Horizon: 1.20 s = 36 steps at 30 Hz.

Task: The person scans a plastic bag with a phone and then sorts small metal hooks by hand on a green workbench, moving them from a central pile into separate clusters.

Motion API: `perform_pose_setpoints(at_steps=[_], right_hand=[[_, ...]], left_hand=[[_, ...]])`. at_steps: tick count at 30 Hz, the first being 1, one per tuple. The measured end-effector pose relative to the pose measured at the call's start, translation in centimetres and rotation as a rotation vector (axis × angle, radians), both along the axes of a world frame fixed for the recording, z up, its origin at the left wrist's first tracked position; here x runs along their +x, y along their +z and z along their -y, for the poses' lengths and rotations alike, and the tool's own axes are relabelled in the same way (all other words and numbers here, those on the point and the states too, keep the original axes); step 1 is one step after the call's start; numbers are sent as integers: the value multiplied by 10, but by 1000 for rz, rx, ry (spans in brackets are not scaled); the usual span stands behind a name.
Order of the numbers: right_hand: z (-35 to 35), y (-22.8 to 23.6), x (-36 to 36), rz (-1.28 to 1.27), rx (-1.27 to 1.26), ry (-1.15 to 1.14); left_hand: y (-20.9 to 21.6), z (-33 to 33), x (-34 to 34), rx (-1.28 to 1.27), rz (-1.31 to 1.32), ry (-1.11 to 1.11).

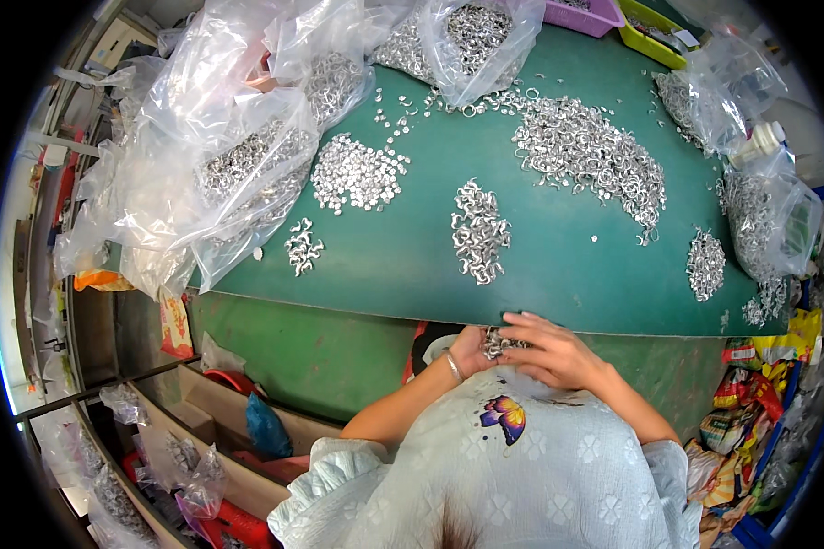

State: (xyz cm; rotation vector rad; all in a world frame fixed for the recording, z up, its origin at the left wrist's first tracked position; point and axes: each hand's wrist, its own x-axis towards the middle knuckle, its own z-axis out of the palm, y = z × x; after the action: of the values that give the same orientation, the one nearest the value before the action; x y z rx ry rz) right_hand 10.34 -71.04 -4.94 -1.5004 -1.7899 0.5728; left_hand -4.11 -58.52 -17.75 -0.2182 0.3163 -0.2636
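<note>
Small silvery metal pieces point(496, 345) lie in my cupped left hand point(472, 351) at the front edge of the green table point(384, 265). Over them reaches my right hand point(558, 355), its fingers stretched out and apart at the table edge; its fingers partly hide the pieces. Straight ahead of both hands sits a narrow heap of curved silvery metal pieces point(479, 233). A smaller group of similar curved pieces point(303, 247) lies to the left, below a spread of flat roundish silvery pieces point(359, 174). Farther right is a large heap of open ring-shaped pieces point(595, 157).
Clear plastic bags of metal pieces stand at the left point(256, 165), the back point(476, 41) and the right point(755, 220). A small heap point(706, 265) lies near the right end. Purple point(586, 16) and yellow-green trays point(650, 35) are at the back. Wooden compartments point(211, 412) stand lower left.
</note>
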Motion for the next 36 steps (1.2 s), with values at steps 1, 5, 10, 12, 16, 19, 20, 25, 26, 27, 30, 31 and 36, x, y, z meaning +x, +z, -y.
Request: perform_pose_setpoints(at_steps=[1,5,10,12,16,19,20,25,26,27,30,31,36], right_hand=[[-4,-3,-1,-16,69,-46],[-15,6,8,-20,86,-257],[13,4,31,18,172,-650],[29,5,44,62,206,-797],[65,8,66,116,232,-995],[81,6,79,130,288,-1096],[83,4,84,131,304,-1103],[77,-9,92,103,364,-1158],[78,-5,91,106,373,-1156],[80,-3,91,109,381,-1148],[85,-9,94,108,371,-1182],[87,-10,96,84,361,-1186],[90,-9,97,46,293,-1173]], left_hand=[[-13,2,-3,-61,128,24],[39,-2,16,217,-178,-18],[34,-15,-5,345,-174,-213],[53,-20,-7,404,-216,-291],[81,-22,7,436,-168,-365],[120,-21,35,324,-136,-337],[132,-19,48,257,-140,-325],[175,7,140,287,-104,-337],[183,15,166,293,-49,-331],[191,24,193,297,6,-319],[227,66,283,406,65,-324],[235,81,314,404,117,-346],[288,164,427,461,224,-299]])
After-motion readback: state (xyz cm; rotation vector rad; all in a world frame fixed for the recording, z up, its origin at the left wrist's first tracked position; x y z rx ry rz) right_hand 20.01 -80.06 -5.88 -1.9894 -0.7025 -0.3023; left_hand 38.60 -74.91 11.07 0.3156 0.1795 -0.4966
